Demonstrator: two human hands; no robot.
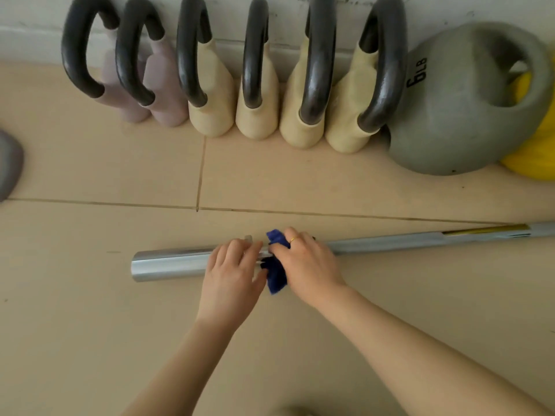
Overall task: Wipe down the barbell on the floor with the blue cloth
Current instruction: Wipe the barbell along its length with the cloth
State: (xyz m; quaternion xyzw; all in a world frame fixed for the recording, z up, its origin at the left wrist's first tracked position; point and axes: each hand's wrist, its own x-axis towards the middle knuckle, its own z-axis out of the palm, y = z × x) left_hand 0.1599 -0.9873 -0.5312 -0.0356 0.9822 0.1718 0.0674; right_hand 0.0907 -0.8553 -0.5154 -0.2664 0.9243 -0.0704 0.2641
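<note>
A silver barbell (171, 264) lies on the beige tile floor, running from its thick sleeve end at the left to the thinner shaft at the right edge. My right hand (304, 267) is closed around the blue cloth (276, 279), which wraps the bar near the sleeve's collar. My left hand (232, 271) rests on the sleeve just left of the cloth, fingers curled over the bar. The collar is mostly hidden under both hands.
A row of several kettlebells (210, 94) with dark handles stands along the wall behind the bar. A grey 6 LB kettlebell (456, 127) and a yellow object (531, 157) sit at the right. A grey object (9, 163) is at the left edge.
</note>
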